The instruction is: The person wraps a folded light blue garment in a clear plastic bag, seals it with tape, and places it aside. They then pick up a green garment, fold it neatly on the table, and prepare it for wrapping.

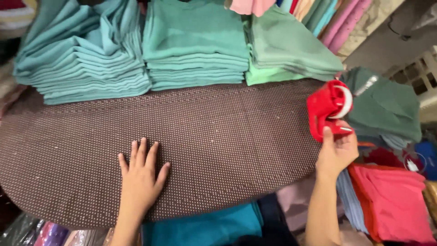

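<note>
1. Picking-up step: red cloth (328, 109) pinched in right hand (337, 152), lifted past the counter's (218, 136) right end.
2. Left hand (141, 175) flat, fingers spread, empty on the counter.
3. Next move likely calls for bringing the cloth leftward over the counter, well apart from the left hand.
4. Folded teal stacks (136, 50) behind.

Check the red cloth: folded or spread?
Folded. The red cloth is bunched in layers in the right hand, off the board.
</note>
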